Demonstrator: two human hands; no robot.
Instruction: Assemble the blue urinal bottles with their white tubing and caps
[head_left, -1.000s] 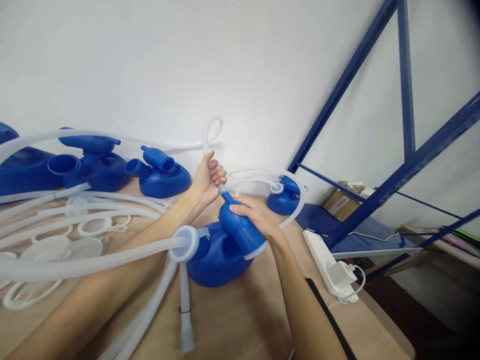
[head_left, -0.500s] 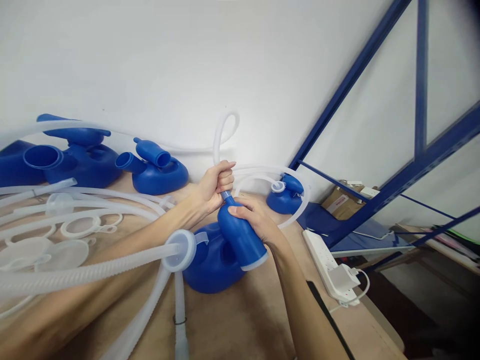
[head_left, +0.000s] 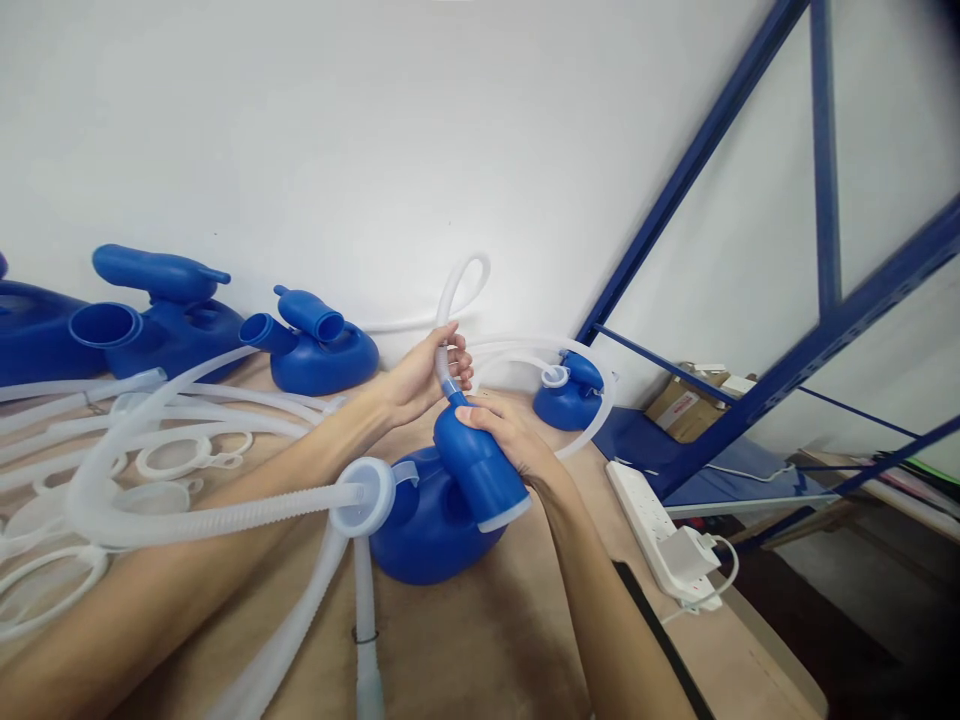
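Note:
My right hand (head_left: 510, 435) is closed around a tilted blue plastic cup (head_left: 487, 480) with a whitish rim and a narrow spout. The cup lies against a blue jug (head_left: 435, 545) standing on the table. A clear ribbed hose (head_left: 444, 362) sits on the spout and loops upward. Around this hose, my left hand (head_left: 424, 375) is loosened, its fingers apart and half curled. A white cap (head_left: 364, 497) with another ribbed hose (head_left: 225, 522) is at the jug's left side; the jug's mouth is hidden behind it.
More blue jugs (head_left: 322, 355) with cups on top line the wall at left; another small jug (head_left: 568, 400) is at right. Clear hoses and white cap rings (head_left: 172, 457) cover the table's left. A power strip (head_left: 660, 535) lies along the right edge, beside a blue metal rack (head_left: 697, 440).
My left hand has loosened from a tight fist on the hose, its fingers now apart. The ribbed hose at left has swung into a bend. My right hand keeps hold of the cup.

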